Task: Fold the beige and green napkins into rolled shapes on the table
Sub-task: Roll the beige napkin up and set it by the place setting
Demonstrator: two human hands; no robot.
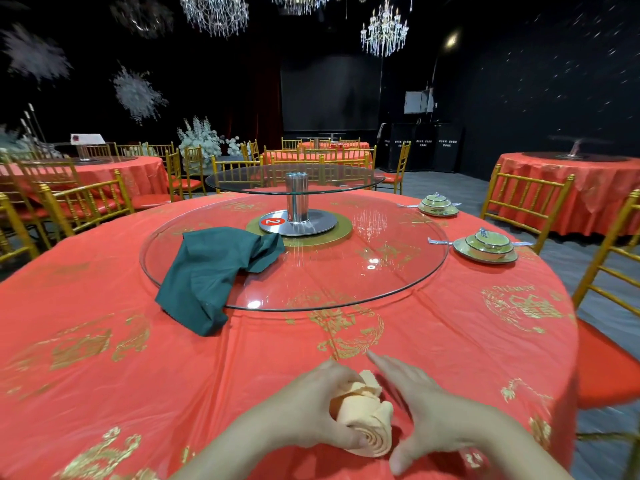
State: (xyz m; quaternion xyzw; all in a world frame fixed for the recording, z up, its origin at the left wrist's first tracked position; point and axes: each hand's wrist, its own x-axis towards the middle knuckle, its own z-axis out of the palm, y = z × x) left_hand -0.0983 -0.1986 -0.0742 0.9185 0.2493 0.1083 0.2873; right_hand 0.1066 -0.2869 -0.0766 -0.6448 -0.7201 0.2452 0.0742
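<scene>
The beige napkin (363, 417) is rolled into a tight tube, its spiral end facing the near edge of the table (104, 341), with looser folds bunched at the far end (rather like a rosebud). It sits near the middle of that edge, gripped by the left hand (311, 410). The green napkin (207, 271), dark and rumpled, lies unrolled left of centre, partly on the glass turntable (346, 282) and partly over its rim.

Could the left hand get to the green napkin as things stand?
Probably yes, once freed: the left hand grips the rolled beige napkin, but only bare tablecloth lies between it and the green napkin, which hangs over the turntable's near edge.
</scene>
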